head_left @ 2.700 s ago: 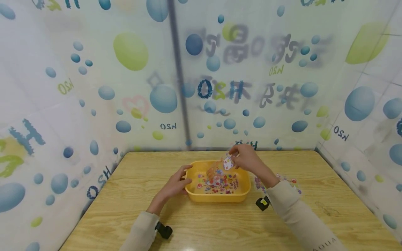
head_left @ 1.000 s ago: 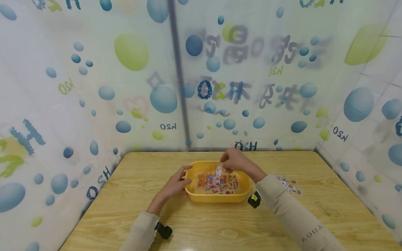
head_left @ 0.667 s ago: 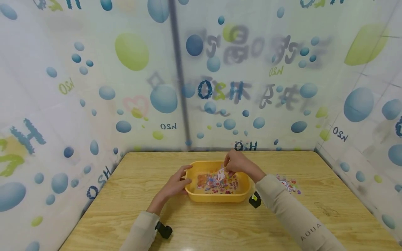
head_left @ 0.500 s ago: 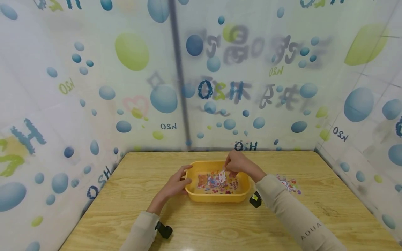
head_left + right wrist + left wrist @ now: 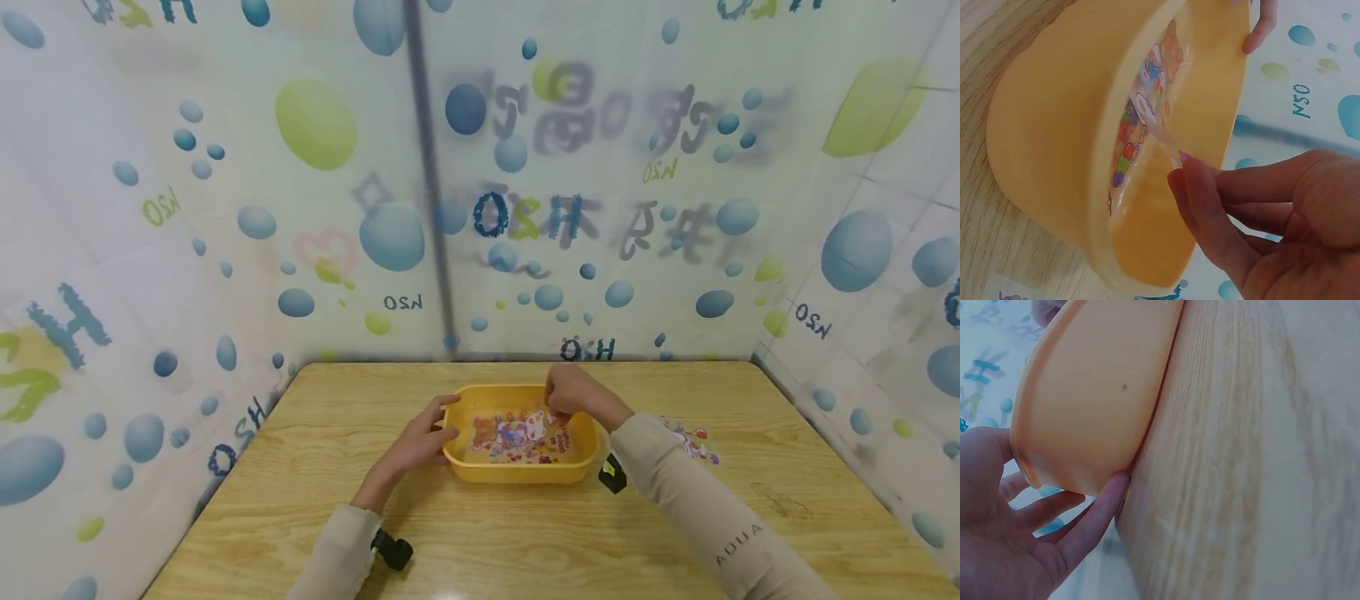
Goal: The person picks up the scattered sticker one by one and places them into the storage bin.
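Note:
A yellow plastic basin [image 5: 517, 473] stands on the wooden table, with colourful clear cartoon stickers [image 5: 517, 450] lying inside. My left hand [image 5: 416, 437] holds the basin's left end; in the left wrist view its thumb is at the rim and its fingers lie against the outer wall. Over the basin's right half, my right hand [image 5: 577, 393] pinches a clear sticker between thumb and fingertips. This sticker [image 5: 1155, 125] has a white animal face and slants down into the basin, its far end close to the other stickers. The curled fingers partly hide it in the head view.
More clear printed stickers [image 5: 697, 446] lie on the table right of the basin, partly behind the right sleeve [image 5: 675, 471]. A patterned curtain [image 5: 600, 167] rises behind the table [image 5: 487, 533] and along both sides. Black wrist cameras sit below both hands.
My right hand has come down and slightly right, bringing the white-faced sticker from above the basin down among the others. The left hand has stayed at the basin's left end.

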`<move>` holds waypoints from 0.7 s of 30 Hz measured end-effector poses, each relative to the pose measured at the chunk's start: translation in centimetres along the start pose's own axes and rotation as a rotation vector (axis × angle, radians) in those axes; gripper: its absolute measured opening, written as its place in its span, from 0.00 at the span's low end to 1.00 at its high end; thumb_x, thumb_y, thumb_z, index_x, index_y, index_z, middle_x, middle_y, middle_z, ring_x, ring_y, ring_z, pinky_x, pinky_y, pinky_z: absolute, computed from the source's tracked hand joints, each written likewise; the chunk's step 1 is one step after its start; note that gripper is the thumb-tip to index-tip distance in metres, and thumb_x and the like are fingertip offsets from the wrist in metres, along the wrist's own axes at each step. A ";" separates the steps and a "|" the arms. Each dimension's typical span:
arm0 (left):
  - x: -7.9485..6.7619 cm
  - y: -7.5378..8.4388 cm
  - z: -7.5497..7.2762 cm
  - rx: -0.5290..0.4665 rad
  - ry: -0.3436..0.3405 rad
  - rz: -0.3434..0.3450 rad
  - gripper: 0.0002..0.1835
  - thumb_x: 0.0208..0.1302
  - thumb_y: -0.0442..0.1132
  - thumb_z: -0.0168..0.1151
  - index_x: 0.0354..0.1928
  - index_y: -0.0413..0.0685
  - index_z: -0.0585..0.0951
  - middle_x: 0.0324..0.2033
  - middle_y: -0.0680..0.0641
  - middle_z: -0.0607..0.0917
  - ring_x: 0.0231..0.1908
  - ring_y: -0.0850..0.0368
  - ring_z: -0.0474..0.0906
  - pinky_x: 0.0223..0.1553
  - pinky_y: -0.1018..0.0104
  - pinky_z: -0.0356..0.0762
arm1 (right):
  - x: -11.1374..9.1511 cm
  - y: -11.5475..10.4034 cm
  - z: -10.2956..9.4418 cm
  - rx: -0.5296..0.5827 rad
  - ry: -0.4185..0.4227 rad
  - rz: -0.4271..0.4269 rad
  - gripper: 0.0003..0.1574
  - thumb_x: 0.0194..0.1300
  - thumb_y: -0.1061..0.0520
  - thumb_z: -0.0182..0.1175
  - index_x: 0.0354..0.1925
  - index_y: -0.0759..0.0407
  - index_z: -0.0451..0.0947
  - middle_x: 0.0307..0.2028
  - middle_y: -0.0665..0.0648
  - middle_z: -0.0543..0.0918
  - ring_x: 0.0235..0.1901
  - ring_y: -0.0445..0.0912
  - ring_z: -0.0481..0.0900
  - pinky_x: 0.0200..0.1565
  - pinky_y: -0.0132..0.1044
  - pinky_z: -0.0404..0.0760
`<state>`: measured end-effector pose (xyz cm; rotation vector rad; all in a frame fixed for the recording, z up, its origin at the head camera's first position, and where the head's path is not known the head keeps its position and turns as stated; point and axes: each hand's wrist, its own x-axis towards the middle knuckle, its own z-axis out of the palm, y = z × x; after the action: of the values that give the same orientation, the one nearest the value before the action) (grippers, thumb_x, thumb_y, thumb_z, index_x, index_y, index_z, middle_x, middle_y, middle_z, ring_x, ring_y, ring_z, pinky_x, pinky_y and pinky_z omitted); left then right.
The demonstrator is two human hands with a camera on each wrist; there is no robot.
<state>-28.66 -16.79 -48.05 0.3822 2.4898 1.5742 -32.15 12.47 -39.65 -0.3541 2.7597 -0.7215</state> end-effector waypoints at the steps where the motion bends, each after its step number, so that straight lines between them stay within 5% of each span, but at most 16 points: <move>1: 0.0 0.0 0.0 0.000 0.000 0.001 0.31 0.76 0.36 0.55 0.78 0.52 0.63 0.69 0.30 0.72 0.52 0.42 0.83 0.32 0.58 0.88 | 0.0 0.0 0.0 -0.013 -0.005 0.002 0.08 0.67 0.68 0.62 0.41 0.68 0.87 0.31 0.60 0.87 0.23 0.47 0.85 0.35 0.39 0.89; 10: 0.2 -0.1 0.0 -0.001 -0.005 0.006 0.31 0.76 0.36 0.55 0.78 0.52 0.63 0.69 0.29 0.73 0.50 0.43 0.84 0.31 0.57 0.88 | 0.0 0.1 0.2 -0.022 -0.041 0.036 0.05 0.66 0.67 0.63 0.35 0.67 0.86 0.26 0.60 0.84 0.24 0.50 0.86 0.33 0.38 0.89; 21: 0.0 0.0 0.0 -0.006 0.003 0.005 0.31 0.76 0.36 0.55 0.78 0.53 0.63 0.70 0.30 0.72 0.51 0.41 0.83 0.32 0.55 0.89 | 0.5 0.1 0.4 -0.054 -0.056 0.070 0.02 0.65 0.68 0.63 0.38 0.66 0.81 0.30 0.60 0.83 0.26 0.52 0.87 0.36 0.39 0.90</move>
<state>-28.66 -16.74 -48.03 0.3864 2.4876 1.5852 -32.48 12.26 -40.11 -0.2832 2.7276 -0.6116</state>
